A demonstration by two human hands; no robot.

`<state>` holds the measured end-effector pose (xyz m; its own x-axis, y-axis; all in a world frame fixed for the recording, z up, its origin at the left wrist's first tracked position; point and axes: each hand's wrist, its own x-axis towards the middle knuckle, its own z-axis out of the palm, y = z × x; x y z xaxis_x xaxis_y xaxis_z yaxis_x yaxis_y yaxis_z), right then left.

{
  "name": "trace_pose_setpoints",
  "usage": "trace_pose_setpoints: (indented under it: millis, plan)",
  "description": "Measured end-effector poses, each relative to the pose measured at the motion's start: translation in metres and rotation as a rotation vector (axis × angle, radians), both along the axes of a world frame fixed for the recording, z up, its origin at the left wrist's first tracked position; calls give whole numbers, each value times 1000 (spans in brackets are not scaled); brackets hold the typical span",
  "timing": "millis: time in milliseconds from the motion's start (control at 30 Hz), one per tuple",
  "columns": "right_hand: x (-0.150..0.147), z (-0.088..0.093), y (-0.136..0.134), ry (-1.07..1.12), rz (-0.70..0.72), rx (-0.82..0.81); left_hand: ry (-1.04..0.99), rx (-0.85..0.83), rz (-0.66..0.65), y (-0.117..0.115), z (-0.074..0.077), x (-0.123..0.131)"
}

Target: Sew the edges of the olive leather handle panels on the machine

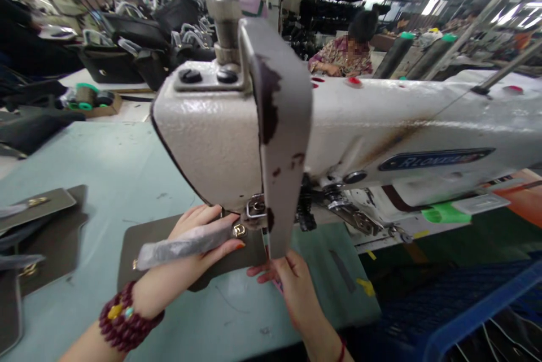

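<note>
A dark grey-brown panel (148,232) lies flat on the pale green table (97,153), its right part reaching under the head of a white sewing machine (207,130). A handle (182,250) in cloudy wrapping, with gold-coloured fittings at its ends, crosses above the panel. The left hand (195,219) rests spread on the panel beneath this handle, thumb apart from the fingers, some fingertips hidden by the machine head. The right hand (294,286) is at the panel's right edge, just below a chipped grey metal arm (288,125); a small pinkish object shows by its fingers, but I cannot tell whether they pinch it. A dark red beaded bracelet (127,317) circles the left wrist. Similar panels (46,209) lie at the table's left side, and a blue crate (466,317) stands at lower right. Beyond are black bags (105,62) and a person in a patterned top (342,60).
</note>
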<state>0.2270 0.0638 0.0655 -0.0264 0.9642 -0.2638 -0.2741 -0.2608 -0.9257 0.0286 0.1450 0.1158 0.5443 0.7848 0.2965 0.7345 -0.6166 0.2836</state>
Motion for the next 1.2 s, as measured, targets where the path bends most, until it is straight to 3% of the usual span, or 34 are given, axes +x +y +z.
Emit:
trace_pose_setpoints:
  millis: [100, 333, 600, 767, 1067, 1200]
  plan:
    - [4, 0, -2, 23, 9, 27, 31, -54, 6, 0, 3, 0]
    - [3, 17, 2, -188, 20, 117, 42, -104, -46, 3, 14, 4]
    - [-7, 2, 7, -286, -20, 128, 83, -43, -54, 3, 16, 5]
    - [-8, 1, 6, -331, -28, 137, 147, 15, -59, 3, 13, 3]
    - [-12, 9, 9, -224, -41, 97, 211, 50, -64, 7, 16, 3]
    - [-14, 10, 14, -156, -44, 73, 112, 23, -48, 14, 16, 3]
